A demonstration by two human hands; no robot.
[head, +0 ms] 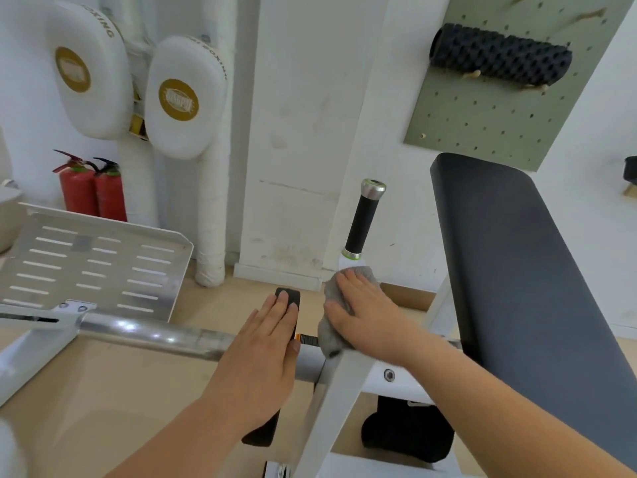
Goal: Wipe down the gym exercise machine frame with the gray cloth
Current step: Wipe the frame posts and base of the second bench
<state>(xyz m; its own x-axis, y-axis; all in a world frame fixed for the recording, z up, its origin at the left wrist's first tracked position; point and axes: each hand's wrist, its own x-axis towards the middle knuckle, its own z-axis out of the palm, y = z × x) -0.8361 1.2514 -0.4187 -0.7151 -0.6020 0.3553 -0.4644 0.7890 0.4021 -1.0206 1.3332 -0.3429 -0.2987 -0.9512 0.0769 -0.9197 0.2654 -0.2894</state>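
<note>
My left hand (265, 353) lies flat on the black pad (293, 293), fingers straight and together. Just right of it, my right hand (365, 315) presses the gray cloth (329, 338) onto the white frame bar (325, 422), fingers flat. The bar runs away toward the handle (362, 222), so I'd wipe that way.

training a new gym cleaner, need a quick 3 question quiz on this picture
1. True or false: the right hand presses the cloth onto the white frame.
2. What does the left hand rest on? A) a black pad B) the bench C) the floor
3. How many red extinguishers stand by the wall?

Key: 1 true; 2 A; 3 two
</note>
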